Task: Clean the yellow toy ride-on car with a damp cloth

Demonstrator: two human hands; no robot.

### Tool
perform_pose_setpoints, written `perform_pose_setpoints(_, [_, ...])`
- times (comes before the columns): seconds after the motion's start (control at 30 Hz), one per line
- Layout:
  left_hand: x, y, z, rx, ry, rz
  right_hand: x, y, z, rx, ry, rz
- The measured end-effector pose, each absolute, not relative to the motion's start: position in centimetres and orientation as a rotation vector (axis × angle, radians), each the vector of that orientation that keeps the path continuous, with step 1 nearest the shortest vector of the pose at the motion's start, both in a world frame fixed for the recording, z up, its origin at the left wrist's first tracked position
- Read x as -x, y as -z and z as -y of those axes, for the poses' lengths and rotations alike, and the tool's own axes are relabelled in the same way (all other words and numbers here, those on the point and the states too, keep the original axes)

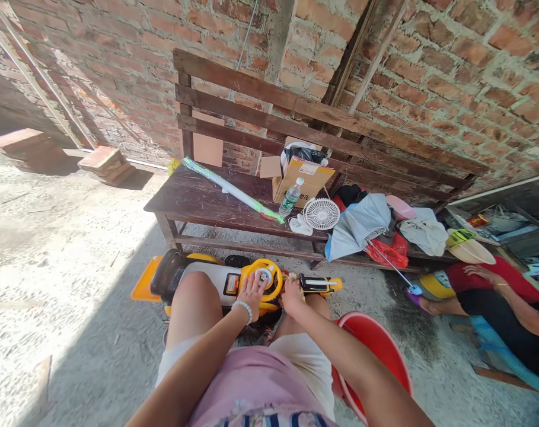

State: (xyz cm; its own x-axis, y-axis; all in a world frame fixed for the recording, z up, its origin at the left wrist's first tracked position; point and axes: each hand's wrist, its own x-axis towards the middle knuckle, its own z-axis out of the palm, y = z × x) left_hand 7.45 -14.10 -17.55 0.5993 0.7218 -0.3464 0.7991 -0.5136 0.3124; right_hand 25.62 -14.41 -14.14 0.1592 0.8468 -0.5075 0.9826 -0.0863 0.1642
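Observation:
A yellow and grey ride-on toy digger point(207, 280) stands crosswise between my knees. My left hand point(250, 293) lies on its yellow steering wheel point(276, 274), with fingers stretched out over the wheel's hub. Just right of the wheel, my right hand point(292, 296) is closed on a crumpled, patterned cloth point(289, 276); most of the cloth is hidden under the fingers. Beyond that hand, the toy's black and yellow digger arm point(320, 284) sticks out to the right. A beaded bracelet circles my left wrist.
A red bucket point(376, 338) stands beside my right leg. Ahead, a wooden bench point(216, 210) bears a cardboard box point(307, 181), a water bottle point(290, 198), a small fan point(321, 213) and a folded umbrella point(362, 222). Another person's hand point(480, 273) rests at right. Stacked bricks point(104, 165) lie left.

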Motion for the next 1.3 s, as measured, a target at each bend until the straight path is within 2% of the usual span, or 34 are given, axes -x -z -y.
perform_pose_setpoints(0.3, [-7.6,18.5,14.1,-2.420,0.188,-1.234,-24.9,16.4,16.6,-2.193,0.406,-1.859])
perform_pose_setpoints(0.83, [-7.1,17.9,14.5,-2.475,0.234,-1.275,-23.9,17.8,18.0,-2.167,0.471,-1.939])
perform_pose_setpoints(1.07, [-7.0,17.5,14.5,-2.489,0.271,-1.265,-25.1,17.9,18.5,-2.297,0.216,-1.949])
perform_pose_setpoints(1.3, [-7.1,15.8,14.7,-2.452,0.298,-1.289,-25.5,18.4,17.7,-2.155,0.258,-2.038])
